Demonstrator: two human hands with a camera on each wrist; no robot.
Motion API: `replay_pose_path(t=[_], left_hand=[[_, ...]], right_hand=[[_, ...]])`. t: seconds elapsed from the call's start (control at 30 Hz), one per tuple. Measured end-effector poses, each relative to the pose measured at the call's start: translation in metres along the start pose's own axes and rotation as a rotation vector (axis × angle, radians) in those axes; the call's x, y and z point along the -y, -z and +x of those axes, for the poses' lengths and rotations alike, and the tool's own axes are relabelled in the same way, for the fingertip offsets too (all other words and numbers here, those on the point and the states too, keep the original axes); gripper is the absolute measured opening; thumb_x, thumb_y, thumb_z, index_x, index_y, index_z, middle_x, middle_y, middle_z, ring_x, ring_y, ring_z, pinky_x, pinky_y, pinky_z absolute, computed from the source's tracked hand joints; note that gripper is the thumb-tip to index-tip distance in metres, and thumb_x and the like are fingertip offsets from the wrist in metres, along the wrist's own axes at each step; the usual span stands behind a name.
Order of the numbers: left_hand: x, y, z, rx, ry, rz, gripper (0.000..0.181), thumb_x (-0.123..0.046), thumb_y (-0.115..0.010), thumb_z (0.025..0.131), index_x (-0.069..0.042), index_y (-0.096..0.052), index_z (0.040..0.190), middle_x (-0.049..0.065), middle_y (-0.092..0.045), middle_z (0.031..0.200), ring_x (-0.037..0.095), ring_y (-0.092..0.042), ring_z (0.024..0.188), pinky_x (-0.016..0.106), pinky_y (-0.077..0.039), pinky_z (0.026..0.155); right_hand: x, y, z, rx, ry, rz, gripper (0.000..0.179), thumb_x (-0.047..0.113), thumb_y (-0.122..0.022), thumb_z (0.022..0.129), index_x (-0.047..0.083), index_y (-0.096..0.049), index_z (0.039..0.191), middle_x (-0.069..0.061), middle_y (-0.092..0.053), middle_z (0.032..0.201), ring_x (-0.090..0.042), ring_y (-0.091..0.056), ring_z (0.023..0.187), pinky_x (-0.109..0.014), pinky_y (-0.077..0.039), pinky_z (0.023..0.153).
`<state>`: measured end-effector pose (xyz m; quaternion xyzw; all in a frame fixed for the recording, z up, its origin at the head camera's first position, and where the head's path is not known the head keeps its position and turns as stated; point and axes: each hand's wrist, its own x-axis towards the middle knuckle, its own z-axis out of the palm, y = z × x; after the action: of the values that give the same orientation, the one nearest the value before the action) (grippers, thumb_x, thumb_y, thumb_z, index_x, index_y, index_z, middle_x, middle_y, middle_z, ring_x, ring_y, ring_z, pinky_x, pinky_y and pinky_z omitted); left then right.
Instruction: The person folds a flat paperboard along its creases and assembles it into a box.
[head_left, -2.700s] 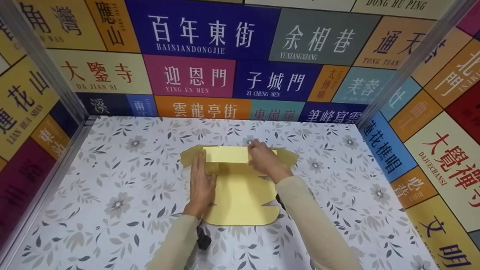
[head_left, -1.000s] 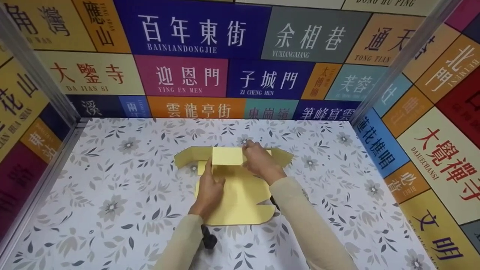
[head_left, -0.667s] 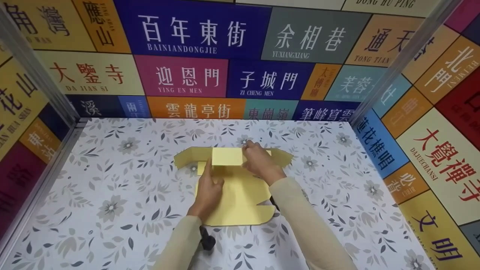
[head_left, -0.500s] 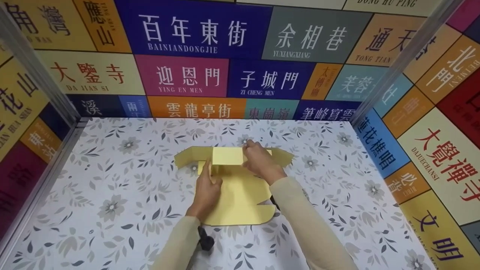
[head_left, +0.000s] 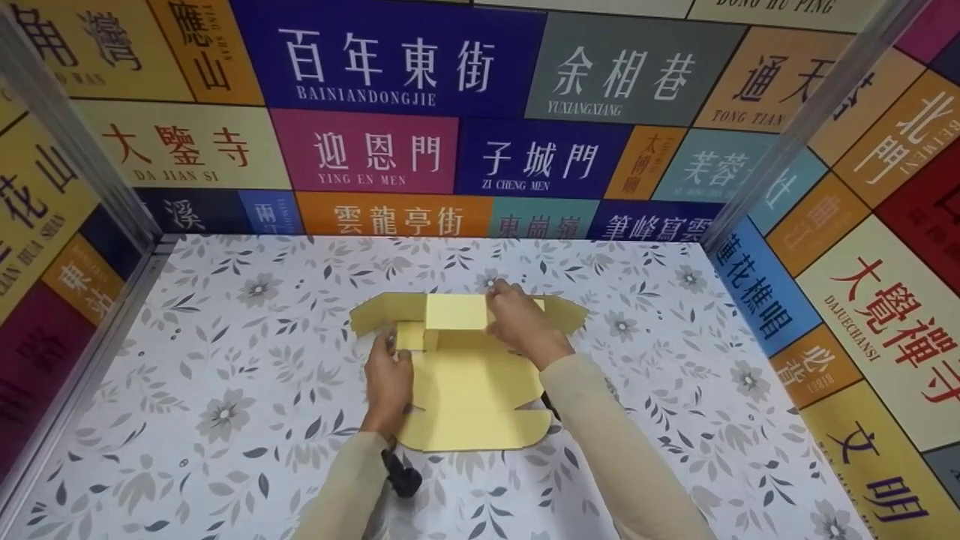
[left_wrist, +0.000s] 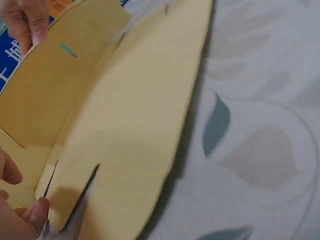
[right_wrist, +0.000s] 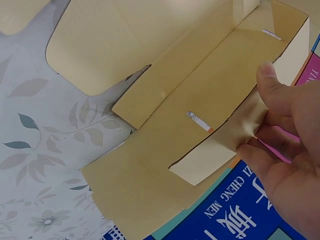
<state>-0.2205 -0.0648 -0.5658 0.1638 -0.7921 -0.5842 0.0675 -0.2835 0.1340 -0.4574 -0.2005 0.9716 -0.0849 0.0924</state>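
A flat, partly folded yellow cardboard box (head_left: 472, 390) lies on the table, its rounded front flap towards me. Its back panel (head_left: 456, 311) stands up, with a narrow strip folded over at the top. My right hand (head_left: 525, 322) grips that panel's top edge, thumb on the inner side and fingers behind, as the right wrist view shows. My left hand (head_left: 388, 382) is at the left side, thumb and curled finger at a small side flap (head_left: 410, 336). In the left wrist view its thumb (left_wrist: 37, 215) meets the cardboard's edge near a slit.
Angled wing flaps (head_left: 382, 311) stick out at both ends of the back panel. A white tablecloth (head_left: 225, 337) with grey leaves and flowers covers the table. Printed sign walls (head_left: 375, 150) close off the back and both sides.
My left hand has moved from the back panel's left end out to the left side flap, uncovering the box's left slit. My right hand keeps its grip. The view shifted slightly earlier.
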Motion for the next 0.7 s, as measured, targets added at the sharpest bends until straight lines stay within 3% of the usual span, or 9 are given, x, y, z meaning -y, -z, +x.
replay_pose_path(t=[0.13,0.4,0.6,0.7], left_hand=[[-0.0042,0.001,0.0001,0.027,0.066,-0.039,0.049,-0.014,-0.046,0.102,-0.003,-0.043,0.149,0.023,-0.049,0.15,0.038,-0.049,0.138,0.05,-0.045,0.112],[-0.0049,-0.0021,0.0028,0.045,0.077,-0.082,0.046,-0.011,-0.048,0.1,0.0,-0.048,0.145,0.025,-0.049,0.149,0.041,-0.046,0.139,0.05,-0.043,0.114],[-0.0072,-0.0025,0.0039,0.06,0.104,-0.173,0.05,-0.008,-0.047,0.1,0.0,-0.042,0.148,0.024,-0.042,0.153,0.04,-0.045,0.139,0.05,-0.041,0.115],[-0.0096,-0.0026,0.002,0.067,0.111,-0.175,0.051,-0.01,-0.048,0.1,-0.003,-0.04,0.15,0.023,-0.043,0.153,0.039,-0.049,0.137,0.049,-0.043,0.113]], right_hand=[[0.0001,0.0002,-0.0004,0.01,-0.013,0.005,0.054,0.015,-0.07,0.094,-0.006,-0.053,0.14,-0.02,-0.047,0.148,-0.037,-0.05,0.133,-0.041,-0.045,0.114],[-0.0008,0.0005,-0.0012,0.013,0.009,0.006,0.055,0.016,-0.071,0.094,-0.008,-0.053,0.14,-0.02,-0.046,0.148,-0.037,-0.049,0.134,-0.041,-0.047,0.111],[-0.0004,0.0008,-0.0007,0.014,-0.002,0.002,0.054,0.016,-0.072,0.093,-0.008,-0.054,0.139,-0.02,-0.047,0.147,-0.037,-0.051,0.132,-0.041,-0.047,0.111],[-0.0001,0.0009,-0.0006,0.014,0.002,-0.009,0.055,0.016,-0.071,0.093,-0.008,-0.053,0.139,-0.02,-0.048,0.146,-0.037,-0.051,0.131,-0.041,-0.047,0.111]])
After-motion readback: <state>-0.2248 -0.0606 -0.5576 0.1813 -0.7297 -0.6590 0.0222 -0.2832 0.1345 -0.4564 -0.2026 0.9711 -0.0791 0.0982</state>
